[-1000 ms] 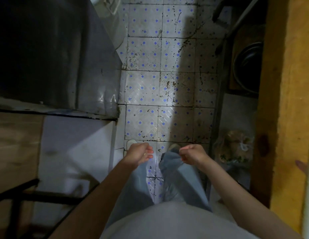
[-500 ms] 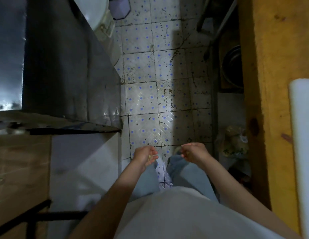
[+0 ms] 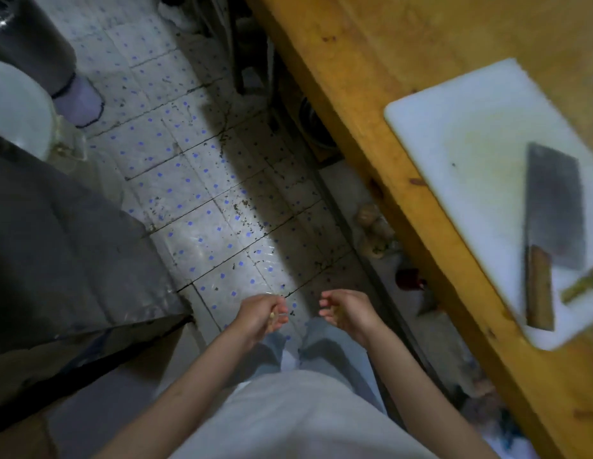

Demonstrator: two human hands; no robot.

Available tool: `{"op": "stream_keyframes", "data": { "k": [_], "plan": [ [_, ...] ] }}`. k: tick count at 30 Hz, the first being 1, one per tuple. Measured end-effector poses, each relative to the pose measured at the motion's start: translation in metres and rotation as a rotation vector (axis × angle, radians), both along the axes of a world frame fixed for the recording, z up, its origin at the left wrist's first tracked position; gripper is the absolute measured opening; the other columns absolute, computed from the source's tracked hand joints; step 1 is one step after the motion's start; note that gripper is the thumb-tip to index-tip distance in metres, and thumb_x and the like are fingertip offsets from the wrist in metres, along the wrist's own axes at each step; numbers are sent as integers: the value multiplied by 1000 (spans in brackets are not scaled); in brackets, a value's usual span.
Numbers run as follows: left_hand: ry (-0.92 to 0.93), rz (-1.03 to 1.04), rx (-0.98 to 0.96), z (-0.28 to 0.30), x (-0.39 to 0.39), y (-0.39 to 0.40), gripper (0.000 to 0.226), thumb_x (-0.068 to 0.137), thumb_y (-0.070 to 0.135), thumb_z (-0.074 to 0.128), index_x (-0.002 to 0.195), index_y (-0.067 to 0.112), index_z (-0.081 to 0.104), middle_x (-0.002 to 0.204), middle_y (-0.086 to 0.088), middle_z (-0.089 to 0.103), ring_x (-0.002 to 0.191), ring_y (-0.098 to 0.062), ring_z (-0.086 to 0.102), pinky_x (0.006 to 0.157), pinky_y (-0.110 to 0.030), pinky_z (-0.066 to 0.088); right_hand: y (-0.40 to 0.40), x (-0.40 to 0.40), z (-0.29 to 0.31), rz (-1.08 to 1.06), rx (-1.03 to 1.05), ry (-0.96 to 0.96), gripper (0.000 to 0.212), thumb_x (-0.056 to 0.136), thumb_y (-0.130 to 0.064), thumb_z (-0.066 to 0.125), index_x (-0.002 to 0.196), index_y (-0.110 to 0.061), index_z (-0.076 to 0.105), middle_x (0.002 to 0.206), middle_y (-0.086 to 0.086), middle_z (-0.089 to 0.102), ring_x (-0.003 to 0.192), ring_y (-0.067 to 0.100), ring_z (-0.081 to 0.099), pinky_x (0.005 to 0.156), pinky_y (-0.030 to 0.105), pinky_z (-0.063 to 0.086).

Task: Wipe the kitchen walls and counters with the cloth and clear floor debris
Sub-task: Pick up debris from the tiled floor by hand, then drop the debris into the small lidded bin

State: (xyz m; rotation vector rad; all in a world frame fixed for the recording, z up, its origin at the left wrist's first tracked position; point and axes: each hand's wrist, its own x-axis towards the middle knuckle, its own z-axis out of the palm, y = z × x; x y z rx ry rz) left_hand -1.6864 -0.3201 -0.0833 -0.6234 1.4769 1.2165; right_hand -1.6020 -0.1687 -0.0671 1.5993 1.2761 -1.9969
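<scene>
View swung right, debris (image 3: 255,223) beyond hands (image 3: 263,314)

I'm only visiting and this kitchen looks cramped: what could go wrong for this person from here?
The cleaver lies on the white cutting board, which overhangs the wooden counter edge; a bump in passing might tip both off. Dark debris specks scattered over the tiled floor could be trodden about. The left hand seems to hold a small scrap with curled fingers, which might drop again.
</scene>
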Motion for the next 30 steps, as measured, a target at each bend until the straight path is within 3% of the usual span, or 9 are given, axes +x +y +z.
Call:
{"op": "stream_keyframes", "data": {
  "k": [3, 9, 14, 20, 23, 27, 30],
  "plan": [
    [9, -74, 24, 7, 18, 22, 16, 90, 5, 51, 76, 8, 58, 45, 2, 61, 39, -11, 56, 52, -20, 39, 4, 26, 12, -107, 11, 9, 15, 91, -1, 50, 79, -2, 59, 67, 10, 57, 52, 16, 54, 48, 21, 40],
    [57, -246, 16, 12, 61, 49, 14, 91, 5, 50, 81, 6, 59, 64, -8, 59, 42, -14, 56, 43, -17, 42, 19, 97, 20, -235, 28, -25, 12, 91, -1, 51, 82, 1, 60, 68, 12, 56, 56, 19, 53, 50, 24, 40],
    [58, -329, 8, 20, 99, 64, 17, 92, 2, 48, 78, 6, 56, 52, -5, 56, 41, -15, 51, 50, -23, 37, 17, 156, 16, -317, 5, -56, 10, 90, 1, 52, 93, 4, 61, 64, 11, 55, 42, 13, 54, 41, 19, 41],
    [54, -519, 22, 17, 125, 84, 14, 91, 3, 50, 80, 7, 57, 51, -5, 57, 41, -16, 52, 51, -23, 41, 7, 199, 21, -492, 3, -72, 20, 91, 0, 50, 107, 9, 60, 65, 10, 55, 49, 16, 52, 41, 18, 41],
    [66, -640, 24, 18, 127, 96, 18, 91, 1, 49, 76, 9, 56, 56, -7, 56, 41, -15, 51, 52, -23, 41, 0, 205, 19, -617, 27, -73, 17, 89, 1, 53, 101, 8, 63, 66, 11, 57, 49, 17, 53, 44, 21, 43],
    [92, -798, 18, 20, 129, 102, 17, 91, 3, 50, 79, 10, 60, 60, -7, 57, 45, -16, 52, 52, -23, 42, -16, 207, 19, -803, -13, -55, 10, 88, 3, 54, 80, 1, 60, 64, 13, 54, 46, 17, 49, 41, 20, 42],
    [95, -907, 28, 21, 133, 103, 15, 92, 3, 50, 83, 8, 60, 64, -9, 59, 54, -20, 54, 56, -28, 43, -34, 211, 18, -895, -11, -58, 9, 88, 2, 55, 82, 1, 61, 68, 13, 57, 53, 19, 52, 44, 21, 47]
  ]
}}
